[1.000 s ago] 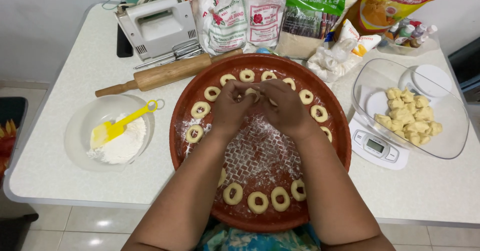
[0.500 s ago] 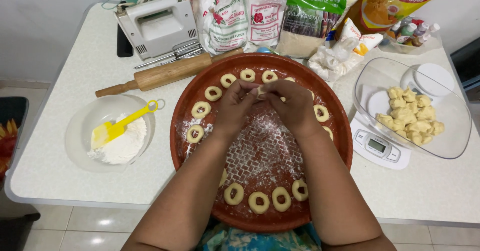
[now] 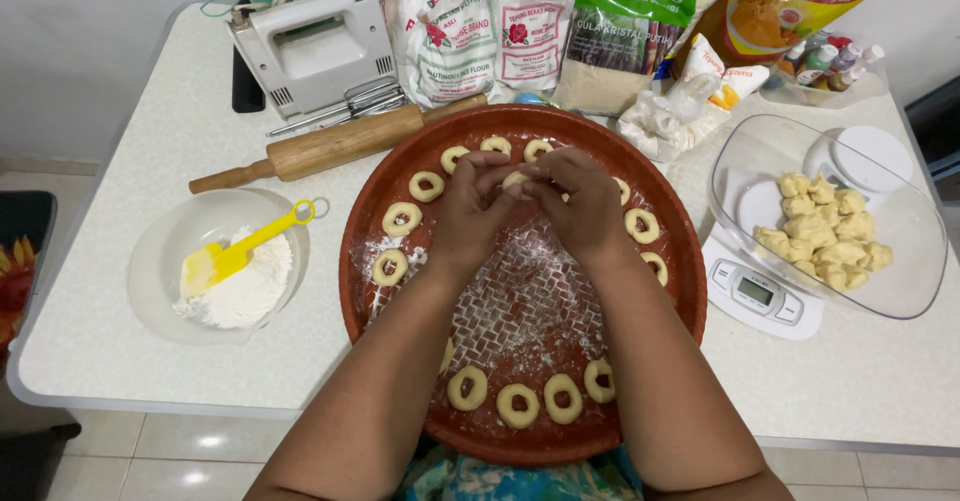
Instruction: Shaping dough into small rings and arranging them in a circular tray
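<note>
My left hand (image 3: 468,209) and my right hand (image 3: 577,199) meet over the far half of a round reddish-brown tray (image 3: 352,291) dusted with flour. Between their fingertips they pinch one small piece of pale dough (image 3: 516,179). Several dough rings (image 3: 401,219) lie along the tray's rim, more of these rings (image 3: 518,404) near its front edge. Both forearms cross the tray's middle and hide part of it.
A clear bowl of flour (image 3: 165,261) with a yellow spatula (image 3: 235,256) sits left. A rolling pin (image 3: 330,146) and a white hand mixer (image 3: 315,51) lie behind. Bags of flour and sugar (image 3: 620,31) line the back. Right, a clear bowl with dough lumps (image 3: 825,226) rests on a scale (image 3: 760,291).
Both hands stay over the tray's far side with the dough between them; the fingers have shifted slightly as they work the piece. Nothing else has moved.
</note>
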